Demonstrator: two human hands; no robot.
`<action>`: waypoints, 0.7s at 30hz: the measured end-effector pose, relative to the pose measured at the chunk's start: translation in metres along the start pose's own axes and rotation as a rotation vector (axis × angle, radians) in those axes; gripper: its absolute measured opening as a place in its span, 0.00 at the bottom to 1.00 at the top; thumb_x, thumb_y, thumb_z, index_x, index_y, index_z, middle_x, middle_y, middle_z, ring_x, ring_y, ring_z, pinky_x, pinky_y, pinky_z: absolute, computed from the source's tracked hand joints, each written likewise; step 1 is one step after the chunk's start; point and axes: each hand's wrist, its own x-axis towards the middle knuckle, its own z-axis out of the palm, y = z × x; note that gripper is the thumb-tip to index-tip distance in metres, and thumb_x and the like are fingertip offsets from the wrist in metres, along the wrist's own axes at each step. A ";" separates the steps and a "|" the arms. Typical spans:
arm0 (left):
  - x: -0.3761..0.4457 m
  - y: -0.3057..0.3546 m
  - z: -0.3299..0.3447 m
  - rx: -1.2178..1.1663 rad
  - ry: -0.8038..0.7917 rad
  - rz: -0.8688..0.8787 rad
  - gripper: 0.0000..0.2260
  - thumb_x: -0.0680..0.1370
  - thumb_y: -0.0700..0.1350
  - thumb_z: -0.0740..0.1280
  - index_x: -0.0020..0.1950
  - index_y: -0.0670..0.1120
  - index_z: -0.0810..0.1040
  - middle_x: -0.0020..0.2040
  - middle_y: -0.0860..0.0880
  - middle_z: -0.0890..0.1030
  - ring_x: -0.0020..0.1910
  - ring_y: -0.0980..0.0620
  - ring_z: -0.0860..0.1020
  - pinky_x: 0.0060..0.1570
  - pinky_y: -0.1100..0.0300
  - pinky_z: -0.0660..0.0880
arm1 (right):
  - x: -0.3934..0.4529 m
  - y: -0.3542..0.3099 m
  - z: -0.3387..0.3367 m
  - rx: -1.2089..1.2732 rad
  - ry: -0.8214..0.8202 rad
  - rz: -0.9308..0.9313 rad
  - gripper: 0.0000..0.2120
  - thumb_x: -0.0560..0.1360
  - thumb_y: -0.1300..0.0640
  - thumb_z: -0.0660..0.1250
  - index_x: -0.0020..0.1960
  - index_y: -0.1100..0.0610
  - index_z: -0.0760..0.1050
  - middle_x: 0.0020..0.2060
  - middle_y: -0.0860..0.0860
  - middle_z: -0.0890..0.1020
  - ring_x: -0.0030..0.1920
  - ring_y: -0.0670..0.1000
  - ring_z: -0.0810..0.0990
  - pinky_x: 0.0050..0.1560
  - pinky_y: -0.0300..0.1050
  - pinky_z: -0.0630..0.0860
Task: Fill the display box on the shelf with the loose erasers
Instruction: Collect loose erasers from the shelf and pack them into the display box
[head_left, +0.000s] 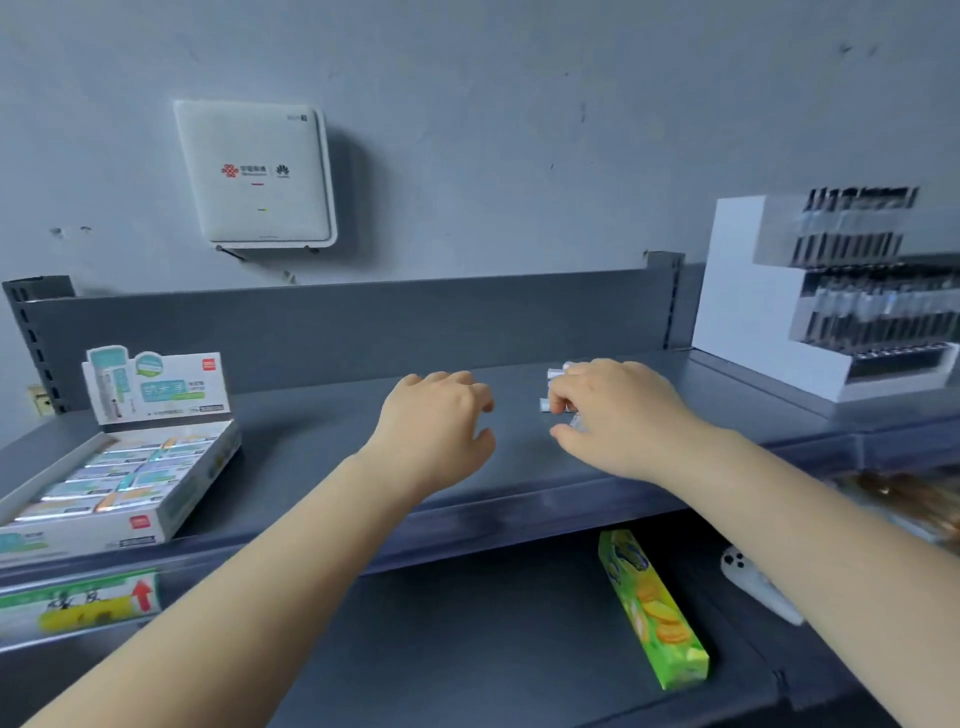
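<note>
Gathering loose erasers (555, 388) well right of the display box (122, 480), the right hand (618, 415) pinches some; the left hand (436, 426) hovers loosely curled, holding nothing (ready to help).

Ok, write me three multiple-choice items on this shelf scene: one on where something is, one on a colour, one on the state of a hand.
1. Where does the display box stand on the shelf?
A. At its left end
B. At its right end, against the white rack
C. On the lower shelf

2. What is the main colour of the long snack box on the lower shelf?
A. Red
B. Green
C. Black

3. What is the right hand doing?
A. Hanging idle below the shelf
B. Lying flat on the display box
C. Gripping loose erasers with curled fingers

Answers:
1 A, the box sits far left, well apart from both hands.
2 B, its wrapper is bright green with yellow biscuits.
3 C, its fingers curl round small white pieces on the shelf, while the left hand hovers beside it holding nothing.
</note>
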 end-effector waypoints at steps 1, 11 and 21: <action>0.007 0.009 0.003 -0.013 -0.009 0.011 0.16 0.77 0.52 0.58 0.63 0.50 0.73 0.58 0.52 0.76 0.59 0.49 0.74 0.54 0.58 0.65 | -0.005 0.012 0.000 -0.004 0.001 0.028 0.08 0.75 0.50 0.60 0.50 0.52 0.73 0.49 0.46 0.76 0.53 0.51 0.73 0.46 0.43 0.63; 0.078 0.043 0.031 -0.059 -0.072 0.081 0.14 0.77 0.49 0.60 0.61 0.50 0.74 0.57 0.52 0.77 0.57 0.48 0.75 0.53 0.59 0.66 | -0.016 0.096 0.016 0.061 -0.058 0.214 0.09 0.74 0.48 0.62 0.52 0.50 0.74 0.51 0.45 0.77 0.53 0.51 0.75 0.44 0.41 0.65; 0.164 0.038 0.067 -0.113 -0.195 0.057 0.12 0.76 0.49 0.61 0.59 0.51 0.75 0.58 0.53 0.77 0.55 0.49 0.75 0.46 0.61 0.68 | 0.038 0.148 0.054 0.242 -0.108 0.282 0.01 0.72 0.52 0.65 0.43 0.48 0.74 0.45 0.45 0.79 0.49 0.49 0.77 0.48 0.45 0.74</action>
